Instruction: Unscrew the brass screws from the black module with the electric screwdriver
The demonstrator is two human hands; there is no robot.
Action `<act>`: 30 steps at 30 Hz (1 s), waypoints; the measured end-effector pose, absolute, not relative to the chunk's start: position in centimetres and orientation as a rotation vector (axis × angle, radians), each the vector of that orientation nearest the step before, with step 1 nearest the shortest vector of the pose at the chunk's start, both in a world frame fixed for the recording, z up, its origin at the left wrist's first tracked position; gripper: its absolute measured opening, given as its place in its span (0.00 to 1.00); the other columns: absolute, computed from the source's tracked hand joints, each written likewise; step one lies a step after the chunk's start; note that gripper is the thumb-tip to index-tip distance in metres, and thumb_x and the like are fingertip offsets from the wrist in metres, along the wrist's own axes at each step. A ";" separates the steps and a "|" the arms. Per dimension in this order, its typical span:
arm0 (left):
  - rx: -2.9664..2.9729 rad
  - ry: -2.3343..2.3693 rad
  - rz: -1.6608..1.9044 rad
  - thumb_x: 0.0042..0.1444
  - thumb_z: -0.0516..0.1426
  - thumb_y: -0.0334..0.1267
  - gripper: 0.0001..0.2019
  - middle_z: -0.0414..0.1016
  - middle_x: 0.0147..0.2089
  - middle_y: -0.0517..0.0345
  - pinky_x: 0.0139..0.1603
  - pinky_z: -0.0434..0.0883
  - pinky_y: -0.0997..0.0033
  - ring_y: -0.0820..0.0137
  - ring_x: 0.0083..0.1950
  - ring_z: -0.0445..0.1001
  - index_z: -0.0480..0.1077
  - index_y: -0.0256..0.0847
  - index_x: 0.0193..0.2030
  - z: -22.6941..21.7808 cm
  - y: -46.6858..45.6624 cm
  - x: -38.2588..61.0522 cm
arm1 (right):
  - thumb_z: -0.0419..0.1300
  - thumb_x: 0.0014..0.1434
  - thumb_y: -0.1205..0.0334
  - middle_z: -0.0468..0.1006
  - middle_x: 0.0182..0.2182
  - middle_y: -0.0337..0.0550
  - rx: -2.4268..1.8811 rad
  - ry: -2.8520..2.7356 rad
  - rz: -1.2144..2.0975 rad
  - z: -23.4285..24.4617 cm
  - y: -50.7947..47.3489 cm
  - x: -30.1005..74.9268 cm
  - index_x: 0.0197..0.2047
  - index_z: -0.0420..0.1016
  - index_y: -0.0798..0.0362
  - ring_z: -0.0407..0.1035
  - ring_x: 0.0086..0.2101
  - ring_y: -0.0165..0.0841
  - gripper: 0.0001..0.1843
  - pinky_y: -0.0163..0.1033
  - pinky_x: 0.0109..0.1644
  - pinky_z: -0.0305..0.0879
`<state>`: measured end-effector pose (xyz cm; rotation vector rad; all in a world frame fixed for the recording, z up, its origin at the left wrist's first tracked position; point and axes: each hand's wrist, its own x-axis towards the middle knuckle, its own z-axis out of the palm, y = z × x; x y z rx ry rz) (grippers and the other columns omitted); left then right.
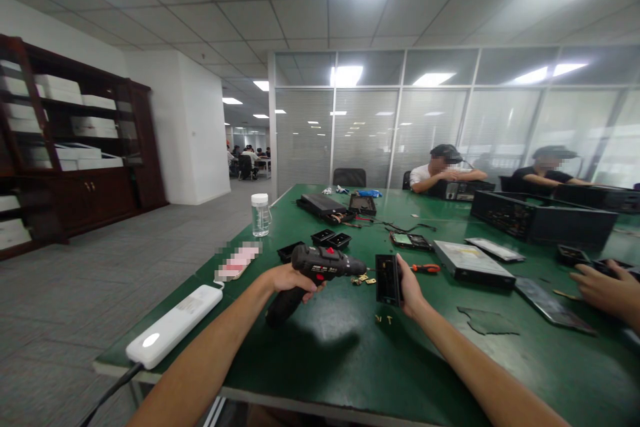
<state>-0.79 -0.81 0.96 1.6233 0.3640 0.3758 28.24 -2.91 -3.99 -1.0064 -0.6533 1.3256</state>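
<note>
My left hand is wrapped round the grip of a black and red cordless electric screwdriver, held above the green table with its nose pointing right. My right hand grips a small black rectangular part, held upright just right of the tool's tip. Small brass pieces lie on the table between the two hands, and a few more sit below the black part.
A white power strip lies at the table's left edge, a clear bottle behind it. Black trays, an orange-handled screwdriver, a drive and a computer case spread beyond. Another person's hand rests at right; two people sit at the far side.
</note>
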 end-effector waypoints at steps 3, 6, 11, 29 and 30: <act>1.625 0.359 0.376 0.41 0.58 0.35 0.15 0.64 0.30 0.56 0.26 0.66 0.71 0.76 0.23 0.63 0.65 0.31 0.37 0.9 -0.8 -0.8 | 0.52 0.45 0.42 0.71 0.17 0.39 -1.006 -0.649 1.319 -4.0 -2.9 28.2 0.28 0.69 0.53 0.66 0.19 0.33 0.21 0.39 0.24 0.63; 1.617 0.359 0.380 0.41 0.58 0.35 0.16 0.64 0.31 0.55 0.26 0.66 0.71 0.77 0.23 0.63 0.65 0.31 0.38 0.9 -0.7 -0.8 | 0.53 0.45 0.41 0.71 0.18 0.39 -1.017 -0.644 1.315 -3.9 -3.0 28.2 0.27 0.69 0.53 0.66 0.19 0.33 0.21 0.39 0.24 0.63; 1.619 0.381 0.389 0.40 0.59 0.35 0.16 0.64 0.31 0.55 0.26 0.66 0.71 0.77 0.23 0.64 0.65 0.31 0.38 0.8 -0.7 -0.8 | 0.53 0.44 0.41 0.72 0.18 0.40 -1.031 -0.641 1.329 -3.8 -3.1 28.1 0.27 0.69 0.53 0.66 0.19 0.33 0.22 0.39 0.24 0.63; 1.596 0.360 0.385 0.41 0.58 0.34 0.15 0.64 0.31 0.54 0.26 0.65 0.71 0.76 0.23 0.64 0.66 0.31 0.38 0.6 -0.5 -0.9 | 0.53 0.45 0.42 0.71 0.18 0.40 -1.006 -0.668 1.322 -4.1 -2.8 28.4 0.27 0.70 0.53 0.66 0.19 0.33 0.21 0.39 0.24 0.63; 1.593 0.356 0.384 0.41 0.58 0.34 0.15 0.64 0.32 0.53 0.26 0.65 0.71 0.76 0.23 0.64 0.66 0.30 0.38 0.6 -0.5 -0.9 | 0.53 0.45 0.42 0.71 0.18 0.40 -1.004 -0.666 1.325 -4.1 -2.9 28.3 0.27 0.70 0.53 0.66 0.20 0.33 0.22 0.39 0.24 0.63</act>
